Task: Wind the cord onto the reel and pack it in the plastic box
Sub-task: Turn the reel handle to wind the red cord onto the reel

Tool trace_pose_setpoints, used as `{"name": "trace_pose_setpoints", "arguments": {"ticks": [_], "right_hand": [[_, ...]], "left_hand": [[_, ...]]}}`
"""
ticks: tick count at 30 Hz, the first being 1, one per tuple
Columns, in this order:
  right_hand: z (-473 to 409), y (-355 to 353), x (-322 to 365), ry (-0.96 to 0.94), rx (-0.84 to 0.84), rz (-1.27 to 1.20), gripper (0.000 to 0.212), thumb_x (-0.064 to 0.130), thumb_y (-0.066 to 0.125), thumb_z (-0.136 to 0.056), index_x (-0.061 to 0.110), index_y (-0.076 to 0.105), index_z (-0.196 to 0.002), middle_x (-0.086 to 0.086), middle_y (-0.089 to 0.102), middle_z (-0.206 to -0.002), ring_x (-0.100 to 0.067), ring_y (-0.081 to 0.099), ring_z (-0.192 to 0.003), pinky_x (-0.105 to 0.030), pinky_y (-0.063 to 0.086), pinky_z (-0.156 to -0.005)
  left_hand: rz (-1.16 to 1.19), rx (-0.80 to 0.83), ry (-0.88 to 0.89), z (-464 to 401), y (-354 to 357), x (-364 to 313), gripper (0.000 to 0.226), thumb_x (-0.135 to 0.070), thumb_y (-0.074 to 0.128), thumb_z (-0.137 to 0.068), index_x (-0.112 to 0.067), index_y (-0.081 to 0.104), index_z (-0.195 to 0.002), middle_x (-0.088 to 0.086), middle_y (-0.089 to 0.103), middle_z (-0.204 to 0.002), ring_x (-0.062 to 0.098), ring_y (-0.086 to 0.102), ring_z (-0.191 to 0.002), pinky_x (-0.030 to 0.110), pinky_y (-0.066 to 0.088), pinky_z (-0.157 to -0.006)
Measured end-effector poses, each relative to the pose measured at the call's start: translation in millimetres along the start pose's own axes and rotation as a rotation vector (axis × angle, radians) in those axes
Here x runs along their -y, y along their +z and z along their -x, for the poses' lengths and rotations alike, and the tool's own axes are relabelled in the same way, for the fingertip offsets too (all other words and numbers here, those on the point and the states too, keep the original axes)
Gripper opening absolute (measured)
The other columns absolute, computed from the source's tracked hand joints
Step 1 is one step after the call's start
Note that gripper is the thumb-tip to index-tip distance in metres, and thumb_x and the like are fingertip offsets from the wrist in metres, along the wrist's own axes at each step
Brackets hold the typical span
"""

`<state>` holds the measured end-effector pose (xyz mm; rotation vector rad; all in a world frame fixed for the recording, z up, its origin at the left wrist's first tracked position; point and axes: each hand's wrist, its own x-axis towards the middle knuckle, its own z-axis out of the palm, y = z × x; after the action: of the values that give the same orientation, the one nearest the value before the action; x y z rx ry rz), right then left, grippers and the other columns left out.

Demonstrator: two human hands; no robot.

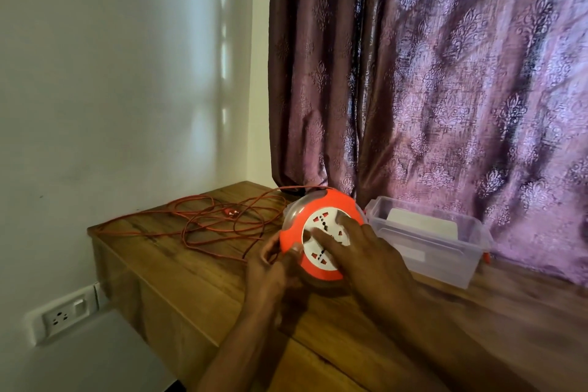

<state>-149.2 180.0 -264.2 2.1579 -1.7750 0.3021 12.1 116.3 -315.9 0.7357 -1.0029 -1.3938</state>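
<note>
An orange reel (337, 200) with a white socket face is tilted up on the wooden table (197, 289). My left hand (273, 267) grips its lower left rim, thumb on the orange edge. My right hand (359, 245) lies across the white socket face with fingers spread and straight. A long orange cord (216, 223) lies in loose loops on the table left of the reel, its plug (229, 212) among the loops. The clear plastic box (426, 239) stands open just right of the reel.
A patterned purple curtain (445, 73) hangs behind the table and touches the box. A white wall is at the left, with a socket and switch plate (68, 312) below the table's left edge. Something white lies inside the box.
</note>
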Motion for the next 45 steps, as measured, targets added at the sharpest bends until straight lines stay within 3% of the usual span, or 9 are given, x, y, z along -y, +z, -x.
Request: {"name": "trace_pose_setpoints", "arguments": {"ticks": [5,9,16,21,28,32,38,42,45], "right_hand": [[1,-12,1,-0.105,0.015,0.178,0.069,0.042,0.043,-0.098,0.051,-0.007,-0.145,-0.01,0.003,-0.16,-0.031,0.013,-0.146,-0.048,0.034,-0.109],[1,-11,3,-0.087,-0.03,0.183,0.068,0.049,0.045,-0.095,0.049,0.0,-0.146,-0.013,0.027,-0.152,-0.035,0.039,-0.133,-0.046,0.045,-0.098],[-1,3,27,0.436,-0.259,-0.144,0.069,0.074,0.037,-0.084,0.038,0.028,-0.142,0.001,0.064,-0.124,-0.024,0.063,-0.106,-0.035,0.051,-0.084],[-5,9,31,0.418,-0.163,-0.108,0.063,0.059,0.034,-0.094,0.037,0.011,-0.149,-0.001,0.047,-0.144,-0.022,0.057,-0.119,-0.033,0.05,-0.09],[-17,27,16,0.089,-0.017,0.005,0.063,0.036,0.045,-0.098,0.051,0.005,-0.144,0.003,-0.016,-0.16,-0.027,0.0,-0.148,-0.046,0.021,-0.118],[-29,35,2,0.118,0.008,0.0,0.064,0.038,0.043,-0.099,0.055,0.001,-0.143,0.001,-0.021,-0.159,-0.028,-0.002,-0.148,-0.047,0.019,-0.119],[-48,35,-16,0.263,-0.114,-0.082,0.064,0.041,0.043,-0.097,0.06,0.0,-0.14,-0.005,0.005,-0.158,-0.031,0.034,-0.137,-0.041,0.043,-0.106],[-67,39,-25,0.451,-0.242,-0.185,0.061,0.061,0.035,-0.093,0.052,0.005,-0.145,-0.001,0.032,-0.148,-0.025,0.053,-0.119,-0.04,0.049,-0.091],[-82,41,-34,0.471,-0.289,-0.189,0.062,0.063,0.03,-0.092,0.046,0.007,-0.147,0.002,0.043,-0.146,-0.025,0.056,-0.117,-0.04,0.05,-0.089]], "left_hand": [[0.013,0.025,0.009,5,-6,-5,0.025,-0.01,0.075,-0.091,-0.032,0.075,-0.104,0.009,0.082,-0.111,0.034,0.08,-0.1,0.046,0.065,-0.079],[0.013,0.045,0.058,11,-7,-7,0.024,-0.008,0.075,-0.09,-0.029,0.077,-0.101,0.01,0.083,-0.107,0.034,0.081,-0.096,0.038,0.067,-0.068],[0.03,-0.016,0.069,20,9,10,0.034,-0.007,0.075,-0.092,-0.02,0.074,-0.122,0.012,0.083,-0.108,0.031,0.076,-0.09,0.054,0.065,-0.082],[0.115,-0.057,0.03,12,12,25,0.035,-0.016,0.083,-0.085,-0.023,0.076,-0.118,0.009,0.083,-0.111,0.036,0.078,-0.104,0.063,0.062,-0.089],[0.086,-0.098,0.075,-17,9,28,0.046,-0.018,0.079,-0.09,-0.016,0.069,-0.134,0.011,0.078,-0.122,0.035,0.076,-0.108,0.059,0.063,-0.091],[-0.016,-0.088,0.106,-38,13,27,0.048,-0.031,0.08,-0.086,-0.024,0.067,-0.132,-0.002,0.076,-0.116,0.024,0.076,-0.1,0.039,0.069,-0.071],[-0.062,-0.038,0.128,-70,27,32,0.045,-0.031,0.08,-0.09,-0.026,0.068,-0.133,0.003,0.078,-0.123,0.03,0.077,-0.108,0.055,0.066,-0.085],[-0.103,-0.023,0.181,-92,40,38,0.027,-0.029,0.079,-0.09,-0.039,0.073,-0.114,-0.019,0.082,-0.103,0.012,0.081,-0.092,0.028,0.066,-0.066],[-0.11,-0.063,0.172,-110,48,42,0.017,-0.035,0.077,-0.091,-0.049,0.072,-0.099,-0.019,0.081,-0.097,0.014,0.08,-0.089,0.031,0.067,-0.07]]}}
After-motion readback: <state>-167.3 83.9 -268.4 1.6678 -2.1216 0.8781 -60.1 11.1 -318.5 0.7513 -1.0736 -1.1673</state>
